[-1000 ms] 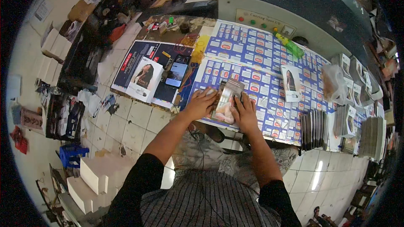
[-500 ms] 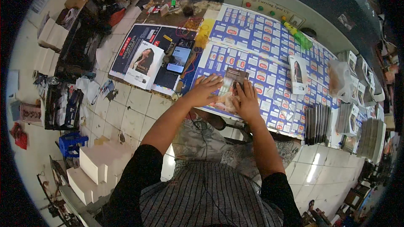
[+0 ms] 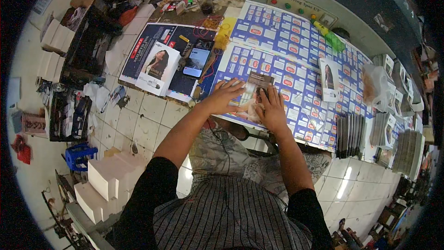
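Observation:
A brown printed leaflet [image 3: 253, 82] with a photo on it lies in front of me on blue-and-white printed sheets [image 3: 296, 104]. My left hand [image 3: 225, 98] rests flat at the leaflet's left edge, its fingers spread and pointing right. On the leaflet's right side lies my right hand [image 3: 273, 111], palm down with its fingers stretched forward. Both hands cover part of the leaflet, and neither grips anything that I can see. To the right, a narrow white leaflet [image 3: 329, 81] showing a portrait lies on the sheets.
Left of my hands are a white stack with a portrait [image 3: 158, 70] and a phone [image 3: 197, 61] with its screen lit. Dark upright leaflets [image 3: 350, 135], a plastic bag [image 3: 380, 85] and more stacks [image 3: 408, 152] line the right side. A green-and-yellow bottle [image 3: 329, 38] lies behind.
The view has shifted slightly. Both hands stay on the leaflet, with only a slight change in the right fingers.

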Demonstrator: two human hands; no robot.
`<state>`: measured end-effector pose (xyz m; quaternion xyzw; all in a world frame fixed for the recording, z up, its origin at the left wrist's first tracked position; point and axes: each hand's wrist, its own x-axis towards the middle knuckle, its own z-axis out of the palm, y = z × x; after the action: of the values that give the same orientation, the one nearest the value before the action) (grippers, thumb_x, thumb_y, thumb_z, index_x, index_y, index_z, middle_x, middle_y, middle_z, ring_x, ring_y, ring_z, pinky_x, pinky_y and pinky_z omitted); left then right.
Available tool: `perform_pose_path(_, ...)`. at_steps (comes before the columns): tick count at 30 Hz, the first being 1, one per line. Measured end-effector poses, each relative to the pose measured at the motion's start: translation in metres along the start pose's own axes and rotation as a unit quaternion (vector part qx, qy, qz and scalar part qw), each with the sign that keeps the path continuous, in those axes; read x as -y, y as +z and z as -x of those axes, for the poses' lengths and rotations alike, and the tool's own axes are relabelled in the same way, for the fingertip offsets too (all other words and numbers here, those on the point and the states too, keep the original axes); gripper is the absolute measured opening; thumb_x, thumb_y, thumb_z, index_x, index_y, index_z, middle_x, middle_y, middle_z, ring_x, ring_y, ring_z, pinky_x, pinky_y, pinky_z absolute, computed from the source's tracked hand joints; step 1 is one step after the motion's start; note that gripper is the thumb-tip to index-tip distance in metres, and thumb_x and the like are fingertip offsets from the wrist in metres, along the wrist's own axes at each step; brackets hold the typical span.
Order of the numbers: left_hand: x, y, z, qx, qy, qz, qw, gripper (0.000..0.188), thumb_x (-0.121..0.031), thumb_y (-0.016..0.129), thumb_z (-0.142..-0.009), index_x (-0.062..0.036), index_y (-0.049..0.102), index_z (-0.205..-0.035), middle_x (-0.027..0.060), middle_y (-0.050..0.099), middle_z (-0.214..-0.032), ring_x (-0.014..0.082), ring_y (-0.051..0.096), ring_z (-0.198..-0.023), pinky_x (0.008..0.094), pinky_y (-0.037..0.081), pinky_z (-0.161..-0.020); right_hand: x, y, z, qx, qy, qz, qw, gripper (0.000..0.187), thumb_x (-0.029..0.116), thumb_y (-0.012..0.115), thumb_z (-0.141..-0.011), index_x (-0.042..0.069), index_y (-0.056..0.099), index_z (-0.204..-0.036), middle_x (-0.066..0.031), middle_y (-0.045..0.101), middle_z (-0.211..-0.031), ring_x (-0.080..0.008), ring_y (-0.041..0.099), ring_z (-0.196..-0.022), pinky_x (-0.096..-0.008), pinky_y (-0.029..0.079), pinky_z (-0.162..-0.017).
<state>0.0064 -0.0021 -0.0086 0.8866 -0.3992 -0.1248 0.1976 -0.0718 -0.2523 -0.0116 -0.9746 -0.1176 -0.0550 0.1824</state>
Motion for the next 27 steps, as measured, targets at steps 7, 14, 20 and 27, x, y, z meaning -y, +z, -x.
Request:
perform_pose_path(7,0.005,0.001,-0.001,0.019,0.008,0.000,1.000,0.084,-0.045,0.074,-0.081,-0.0169,0.039,-0.152,0.0063,0.021,-0.165,0.0323,0.016,-0.152,0.0570,0.014,-0.118,0.002,-0.001,-0.001,-0.007,0.001,0.005,1.000,0.061,0.040,0.057,-0.095,0.008,0.047,-0.145,-0.0221,0.030,-0.157,-0.0398,0.029,-0.145,-0.0569,0.021,-0.117)
perform_pose_path(14,0.004,0.000,0.000,0.024,0.007,-0.004,1.000,0.085,-0.045,0.073,-0.083,-0.0165,0.036,-0.153,0.0057,0.020,-0.165,0.0306,0.012,-0.153,0.0565,0.012,-0.119,0.001,0.000,0.000,-0.020,-0.006,0.009,1.000,0.059,0.040,0.057,-0.095,0.007,0.048,-0.143,-0.0214,0.030,-0.157,-0.0382,0.029,-0.145,-0.0566,0.023,-0.117)
perform_pose_path(20,-0.002,-0.009,-0.001,0.047,0.000,-0.019,0.999,0.085,-0.046,0.071,-0.083,-0.0146,0.036,-0.153,0.0052,0.019,-0.166,0.0304,0.011,-0.153,0.0565,0.013,-0.119,0.000,0.004,0.001,-0.031,-0.007,0.014,0.999,0.060,0.040,0.057,-0.095,0.007,0.048,-0.144,-0.0207,0.030,-0.157,-0.0375,0.028,-0.146,-0.0566,0.022,-0.117)
perform_pose_path(27,-0.016,-0.017,-0.011,0.078,0.009,-0.074,0.994,0.082,-0.045,0.072,-0.081,-0.0110,0.040,-0.149,0.0062,0.021,-0.165,0.0304,0.015,-0.152,0.0577,0.020,-0.117,-0.002,-0.005,0.003,-0.021,0.005,-0.006,1.000,0.058,0.035,0.060,-0.094,0.005,0.048,-0.142,-0.0216,0.029,-0.158,-0.0397,0.031,-0.144,-0.0544,0.026,-0.116)
